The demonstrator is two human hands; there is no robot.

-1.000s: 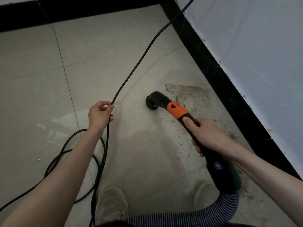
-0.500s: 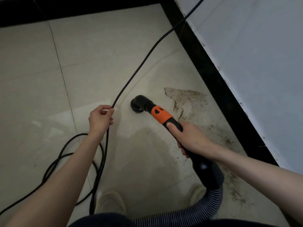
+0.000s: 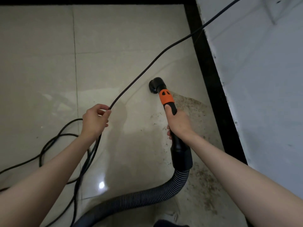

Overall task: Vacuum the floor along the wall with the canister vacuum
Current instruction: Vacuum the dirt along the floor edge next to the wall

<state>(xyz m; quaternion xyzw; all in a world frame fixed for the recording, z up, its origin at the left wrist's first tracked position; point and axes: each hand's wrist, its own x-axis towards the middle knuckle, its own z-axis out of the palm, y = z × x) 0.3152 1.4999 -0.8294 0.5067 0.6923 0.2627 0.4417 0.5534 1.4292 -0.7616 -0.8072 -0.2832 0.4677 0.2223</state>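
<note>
Head view: left hand pinches cable; right hand apparently grips nozzle handle.

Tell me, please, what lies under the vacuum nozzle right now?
The nozzle sits mouth-down on pale floor tile, just beyond the brown dirt patch. Whatever lies beneath its mouth is covered.

1. The glossy beige tiled floor meets a black skirting strip along the white wall.
2. Brown dirt specks lie scattered beside the skirting.
3. Loops of thin black power cable rest on the tiles at left.
4. The black round vacuum nozzle sits on the floor near the dirt.
</note>
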